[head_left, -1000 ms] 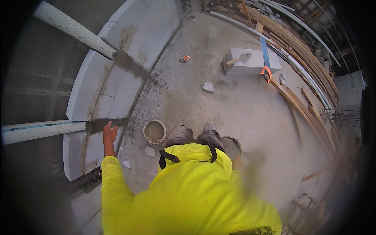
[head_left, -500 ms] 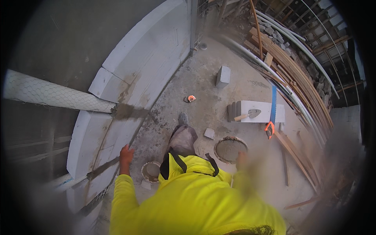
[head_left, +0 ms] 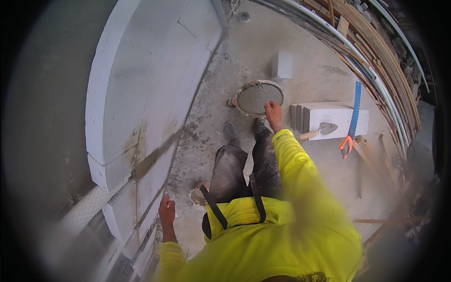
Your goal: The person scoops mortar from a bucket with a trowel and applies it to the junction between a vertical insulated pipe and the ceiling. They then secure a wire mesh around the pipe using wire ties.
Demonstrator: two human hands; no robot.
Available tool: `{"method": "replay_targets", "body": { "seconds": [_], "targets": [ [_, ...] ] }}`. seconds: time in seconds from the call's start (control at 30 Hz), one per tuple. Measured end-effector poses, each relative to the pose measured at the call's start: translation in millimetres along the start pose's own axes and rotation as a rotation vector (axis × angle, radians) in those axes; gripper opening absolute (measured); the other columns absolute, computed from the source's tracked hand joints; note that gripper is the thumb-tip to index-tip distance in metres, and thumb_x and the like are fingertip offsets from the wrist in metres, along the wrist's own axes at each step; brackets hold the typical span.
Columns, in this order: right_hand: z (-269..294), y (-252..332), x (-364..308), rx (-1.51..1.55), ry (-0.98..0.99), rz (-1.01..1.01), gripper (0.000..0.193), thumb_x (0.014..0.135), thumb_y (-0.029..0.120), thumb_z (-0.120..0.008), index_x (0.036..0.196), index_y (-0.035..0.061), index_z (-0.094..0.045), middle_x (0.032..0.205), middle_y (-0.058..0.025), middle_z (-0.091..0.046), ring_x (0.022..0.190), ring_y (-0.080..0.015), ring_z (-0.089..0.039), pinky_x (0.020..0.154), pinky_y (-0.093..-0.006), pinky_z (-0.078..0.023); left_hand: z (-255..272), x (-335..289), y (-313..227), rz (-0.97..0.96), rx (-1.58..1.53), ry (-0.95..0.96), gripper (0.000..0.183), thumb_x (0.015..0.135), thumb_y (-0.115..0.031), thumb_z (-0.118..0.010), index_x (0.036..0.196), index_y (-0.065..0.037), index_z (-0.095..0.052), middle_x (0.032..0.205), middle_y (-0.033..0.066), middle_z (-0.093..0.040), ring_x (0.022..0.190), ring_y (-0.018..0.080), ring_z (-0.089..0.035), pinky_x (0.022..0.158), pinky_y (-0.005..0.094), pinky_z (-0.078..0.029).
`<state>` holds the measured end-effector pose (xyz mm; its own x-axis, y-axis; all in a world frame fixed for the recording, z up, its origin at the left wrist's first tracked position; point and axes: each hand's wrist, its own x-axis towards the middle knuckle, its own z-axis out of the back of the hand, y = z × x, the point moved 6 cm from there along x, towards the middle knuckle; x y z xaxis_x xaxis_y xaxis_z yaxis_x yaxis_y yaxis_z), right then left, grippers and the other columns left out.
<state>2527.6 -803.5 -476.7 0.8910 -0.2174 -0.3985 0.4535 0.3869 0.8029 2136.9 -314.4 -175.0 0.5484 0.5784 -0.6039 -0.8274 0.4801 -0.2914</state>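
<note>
My right hand (head_left: 273,114) grips the thin wire handle of a bucket (head_left: 247,112) full of grey mortar (head_left: 253,99), held out in front of my feet. Its rim is crusted. My left hand (head_left: 167,210) is low beside the pale block wall (head_left: 155,89), fingers loosely bent and apart, with nothing visible in it. A smaller round container (head_left: 196,196) with mortar stands by my left leg, partly hidden by it. To the right, a pointed trowel (head_left: 324,129) and a blue handsaw (head_left: 355,110) with an orange grip lie on white blocks (head_left: 324,112).
A single white block (head_left: 282,65) stands on the concrete floor beyond the bucket. Long timber planks (head_left: 376,37) and pale pipes (head_left: 345,40) line the far right. Loose wood strips (head_left: 371,157) lie below the saw. A mesh-wrapped pipe (head_left: 96,204) meets the wall at left.
My right hand has brought the large bucket from beside my right leg forward to beyond my feet. My left hand has shifted down and slightly right. The view has shifted too.
</note>
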Motion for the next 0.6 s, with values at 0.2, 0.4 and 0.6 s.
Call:
{"method": "replay_targets", "body": {
  "seconds": [0.2, 0.4, 0.6],
  "targets": [
    [-92.0, -68.4, 137.4, -0.048, 0.023, 0.071, 0.029, 0.093, 0.024, -0.061, 0.101, -0.0038, -0.065, 0.081, -0.0107, -0.066, 0.071, -0.0171, -0.061, 0.067, -0.0367, -0.051, -118.2, -28.9, -62.2, 0.164, -0.100, 0.189, 0.046, 0.091, -0.006, -0.060, 0.136, 0.000, -0.054, 0.128, 0.0182, -0.062, 0.115, 0.0262, -0.063, 0.094, 0.0358, -0.052],
    [-100.0, 4.6, 161.3, -0.071, 0.266, -0.081, 0.044, 0.093, 0.027, -0.062, 0.125, -0.0027, -0.059, 0.107, -0.0233, -0.067, 0.104, -0.0335, -0.066, 0.089, -0.0416, -0.050, -226.2, 31.8, -144.0, 0.141, -0.088, 0.327, 0.046, 0.087, -0.008, -0.063, 0.131, -0.001, -0.057, 0.127, 0.0170, -0.061, 0.115, 0.0286, -0.062, 0.090, 0.0393, -0.053],
    [24.0, -45.7, 76.2, 0.037, -0.048, -0.085, 0.038, 0.097, 0.014, -0.064, 0.132, 0.0018, -0.054, 0.114, -0.0074, -0.062, 0.101, -0.0129, -0.060, 0.087, -0.0269, -0.049, -407.9, 253.5, -199.9, -0.379, 0.174, 0.348, 0.054, 0.084, -0.011, -0.068, 0.135, 0.000, -0.051, 0.133, 0.0231, -0.052, 0.125, 0.0402, -0.051, 0.104, 0.0440, -0.044]
  ]
}}
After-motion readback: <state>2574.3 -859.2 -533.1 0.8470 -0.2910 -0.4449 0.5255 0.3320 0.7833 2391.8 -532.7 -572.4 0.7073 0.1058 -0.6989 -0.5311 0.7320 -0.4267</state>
